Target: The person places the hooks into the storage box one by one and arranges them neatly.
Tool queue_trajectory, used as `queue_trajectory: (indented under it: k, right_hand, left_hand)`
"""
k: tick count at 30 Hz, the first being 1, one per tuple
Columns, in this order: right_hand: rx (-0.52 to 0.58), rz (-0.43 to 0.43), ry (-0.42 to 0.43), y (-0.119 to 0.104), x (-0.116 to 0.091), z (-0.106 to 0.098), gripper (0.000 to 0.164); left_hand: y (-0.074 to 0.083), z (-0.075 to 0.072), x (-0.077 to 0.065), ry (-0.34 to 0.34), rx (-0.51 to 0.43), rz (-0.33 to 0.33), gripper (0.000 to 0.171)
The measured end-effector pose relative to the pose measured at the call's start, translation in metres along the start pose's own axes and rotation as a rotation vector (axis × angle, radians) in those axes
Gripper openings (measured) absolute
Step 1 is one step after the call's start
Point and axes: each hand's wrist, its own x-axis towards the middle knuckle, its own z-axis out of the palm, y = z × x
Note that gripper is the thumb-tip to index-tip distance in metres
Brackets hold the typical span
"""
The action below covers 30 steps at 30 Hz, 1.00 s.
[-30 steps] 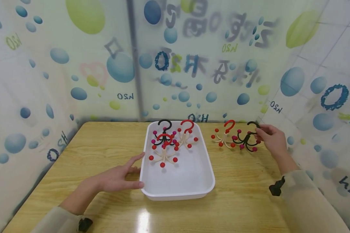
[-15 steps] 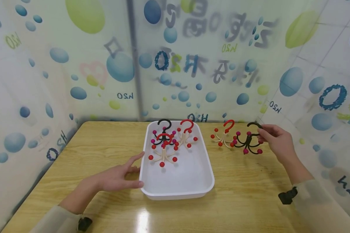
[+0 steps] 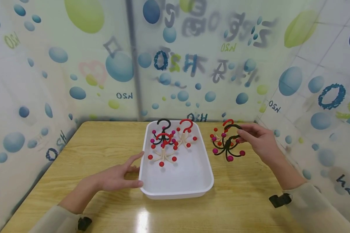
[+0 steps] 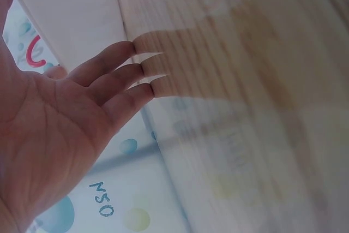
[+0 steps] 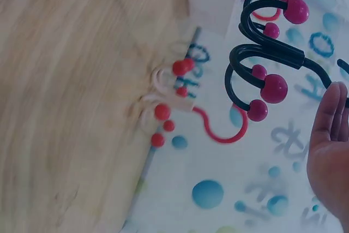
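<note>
My right hand [image 3: 261, 142] pinches a black multi-arm hook hanger [image 3: 228, 144] by its curved top. This hanger has magenta balls on its arm tips and is held up right of the white tray [image 3: 178, 195]. Behind it, partly hidden, a beige hanger with a red hook [image 5: 180, 101] and red balls stands on the table. Inside the tray are a black hanger [image 3: 163, 135], a front beige hanger [image 3: 163, 152] and a rear beige hanger [image 3: 184, 139]. With fingers spread, my left hand [image 3: 113, 178] touches the tray's left side; its fingertips meet the tabletop in the left wrist view.
The wooden table [image 3: 105, 139] extends on both sides of the tray. Walls printed with blue and green bubbles [image 3: 119, 68] stand close behind the table and along its sides. The tray's raised rim surrounds the hangers inside.
My right hand first drew the black hanger slightly right, then moved left with it, bringing it in front of the beige hanger. My left hand and the tray stay in place.
</note>
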Motion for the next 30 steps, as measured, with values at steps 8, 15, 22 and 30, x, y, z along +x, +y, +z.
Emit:
queue_trajectory:
  k: [8,15,22,30]
  right_hand:
    - [0.018,-0.056,-0.054,-0.022,0.006,0.037,0.022]
    - [0.046,0.014,-0.114,-0.025,0.017,0.073,0.032]
    - [0.058,0.058,-0.148,-0.019,0.029,0.107,0.031]
    - [0.068,0.042,-0.182,-0.006,0.037,0.127,0.029]
  left_hand:
    - [0.000,0.000,0.000,0.001,-0.004,-0.006,0.110]
    - [-0.001,0.000,0.000,0.002,-0.011,-0.003,0.110]
    - [0.000,0.000,-0.002,-0.002,-0.014,0.002,0.109]
    - [0.000,-0.001,-0.001,-0.001,-0.021,0.023,0.108]
